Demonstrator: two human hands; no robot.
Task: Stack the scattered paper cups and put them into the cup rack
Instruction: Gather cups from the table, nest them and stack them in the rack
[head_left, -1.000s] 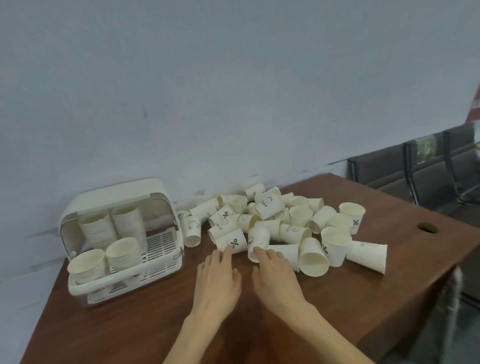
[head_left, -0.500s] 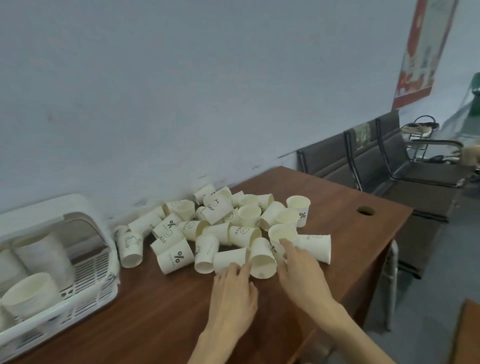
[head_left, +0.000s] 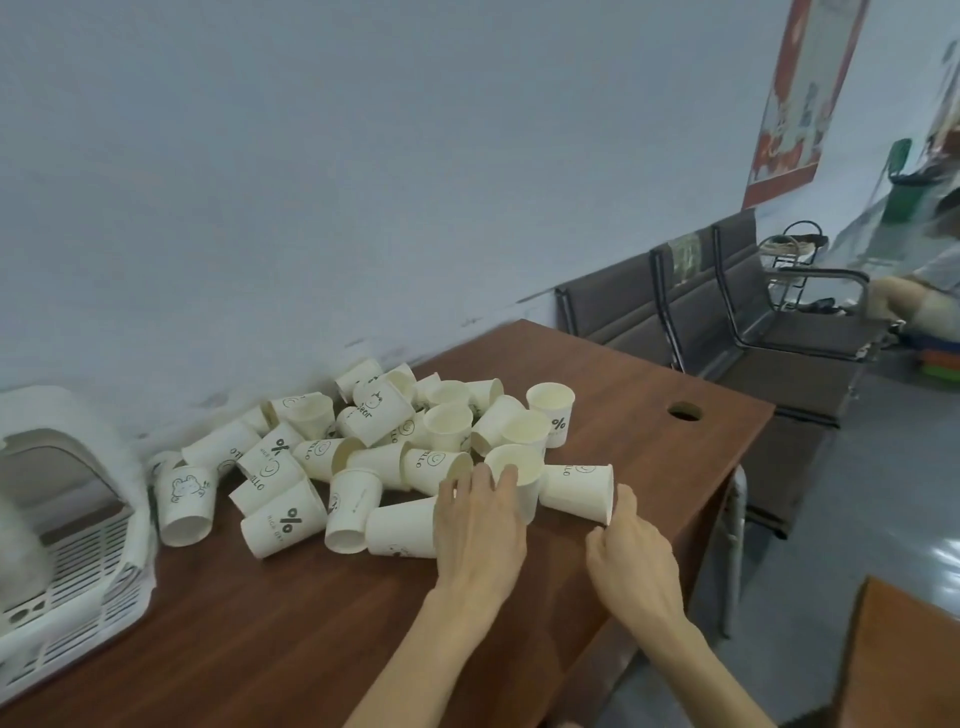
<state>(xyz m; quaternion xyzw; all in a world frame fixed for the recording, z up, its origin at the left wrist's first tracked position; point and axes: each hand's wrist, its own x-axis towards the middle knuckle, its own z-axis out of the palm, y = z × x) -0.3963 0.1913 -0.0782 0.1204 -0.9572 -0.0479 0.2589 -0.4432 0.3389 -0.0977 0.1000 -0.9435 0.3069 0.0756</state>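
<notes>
Presently my left hand (head_left: 480, 525) lies spread over the upright cup (head_left: 519, 475) at the pile's near edge, fingertips on its rim. My right hand (head_left: 631, 545) touches the mouth of a cup on its side (head_left: 576, 488), fingers loosely curled, nothing gripped. Judged step: first pick-up for stacking. Next, nest one into the other. The cup rack (head_left: 78, 587) sits well apart, far left on the table (head_left: 311, 639).

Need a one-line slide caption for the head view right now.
Both hands reach the near edge of the scattered paper cups on the table; cup rack sits left.
</notes>
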